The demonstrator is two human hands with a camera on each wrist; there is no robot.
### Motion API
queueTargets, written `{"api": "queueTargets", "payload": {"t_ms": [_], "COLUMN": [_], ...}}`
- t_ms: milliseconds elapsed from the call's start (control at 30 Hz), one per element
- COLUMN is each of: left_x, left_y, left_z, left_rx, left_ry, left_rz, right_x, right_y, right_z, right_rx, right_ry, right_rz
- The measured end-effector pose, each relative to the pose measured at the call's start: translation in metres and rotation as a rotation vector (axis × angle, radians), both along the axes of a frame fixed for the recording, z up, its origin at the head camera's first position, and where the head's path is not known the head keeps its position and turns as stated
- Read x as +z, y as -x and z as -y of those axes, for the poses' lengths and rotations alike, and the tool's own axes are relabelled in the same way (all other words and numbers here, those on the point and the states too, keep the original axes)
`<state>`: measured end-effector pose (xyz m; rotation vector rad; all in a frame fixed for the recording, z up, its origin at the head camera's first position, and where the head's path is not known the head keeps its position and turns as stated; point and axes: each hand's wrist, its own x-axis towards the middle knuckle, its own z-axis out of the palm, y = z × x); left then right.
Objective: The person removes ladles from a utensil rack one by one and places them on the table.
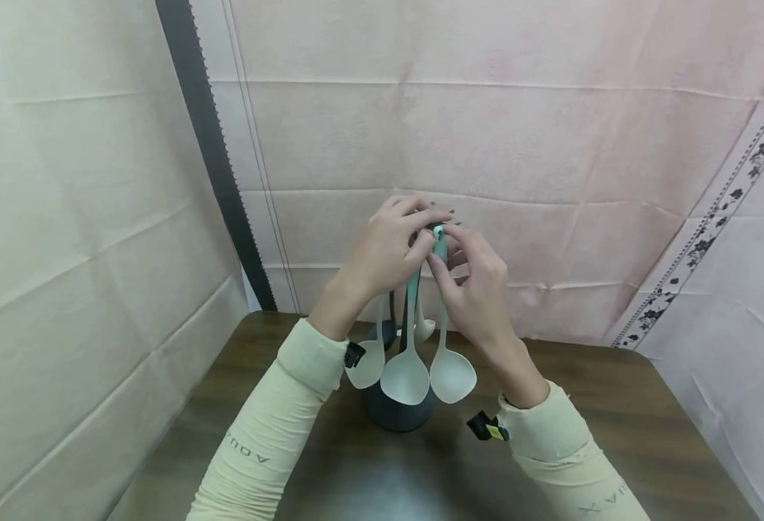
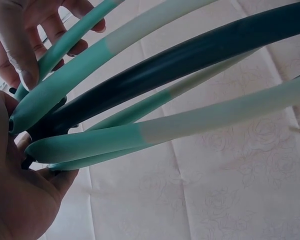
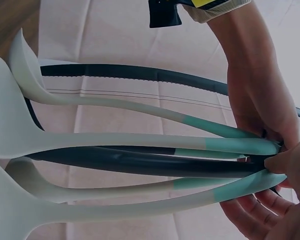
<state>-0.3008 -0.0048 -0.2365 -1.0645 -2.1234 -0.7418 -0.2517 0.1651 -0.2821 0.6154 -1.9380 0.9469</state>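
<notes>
A dark utensil stand (image 1: 398, 414) holds several hanging kitchen utensils with pale heads and green handle ends. My left hand (image 1: 391, 239) curls over the stand's top and grips it, its thumb close to the middle cooking spoon (image 1: 406, 376). With thumb and forefinger, my right hand (image 1: 480, 289) pinches the green handle end of the right-hand cooking spoon (image 1: 453, 375) beside the top. In the right wrist view, that thumb presses on the spoon's handle (image 3: 242, 187). The hooks are mostly hidden by the fingers. A black pole (image 2: 175, 65) runs between the handles.
Another pale utensil (image 1: 365, 365) hangs at the left, a small pale ladle (image 1: 425, 329) and a dark ladle (image 1: 387, 333) behind. The stand is on a brown wooden table (image 1: 226, 449). Pale cloth (image 1: 486, 137) hangs behind and at both sides.
</notes>
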Motion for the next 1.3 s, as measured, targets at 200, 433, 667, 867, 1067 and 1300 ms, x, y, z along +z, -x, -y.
{"api": "queueTargets", "payload": {"t_ms": [200,433,667,867,1067,1300], "left_x": [0.000,-0.002,-0.002,-0.002,-0.004,-0.003], "left_y": [0.000,-0.001,-0.002,-0.002,-0.002,-0.002], "left_z": [0.000,-0.001,-0.002,-0.001,0.001,-0.002], "left_rx": [0.010,0.003,0.005,-0.002,0.005,0.011], "left_ry": [0.000,-0.007,-0.011,-0.019,-0.030,-0.024], "left_rz": [-0.011,-0.020,-0.011,-0.005,-0.011,-0.021], "right_x": [0.003,0.002,0.005,0.008,0.010,0.014], "right_y": [0.000,-0.002,-0.005,-0.008,-0.011,-0.014], "right_z": [0.000,-0.002,-0.005,-0.008,-0.013,-0.024], "right_rx": [-0.001,-0.008,0.001,0.006,0.012,-0.008], "right_ry": [0.004,0.007,0.006,0.022,0.029,0.035], "right_rz": [-0.007,-0.006,-0.015,-0.027,-0.023,-0.053]}}
